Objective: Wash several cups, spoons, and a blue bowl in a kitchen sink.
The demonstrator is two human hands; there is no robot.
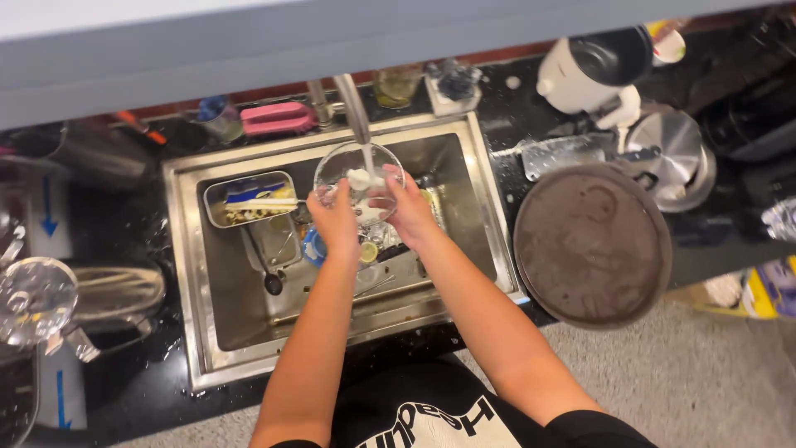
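Two hands over a steel sink (464,166) | left hand (333,217) grips clear glass bowl (358,174) by its near rim | right hand (408,209) curls on the opposite rim | faucet (352,104) stream falls between them | steel tray (250,199) just left of left hand | round dark pan (592,244) well right

both bare forearms reach forward, away from the body, and angle inward so the wrists nearly meet. the left hand (333,217) is curled, fingers closed in a grip, palm turned inward. the right hand (408,207) sits just beside it, fingers bent and closed too, thumb toward the left hand.
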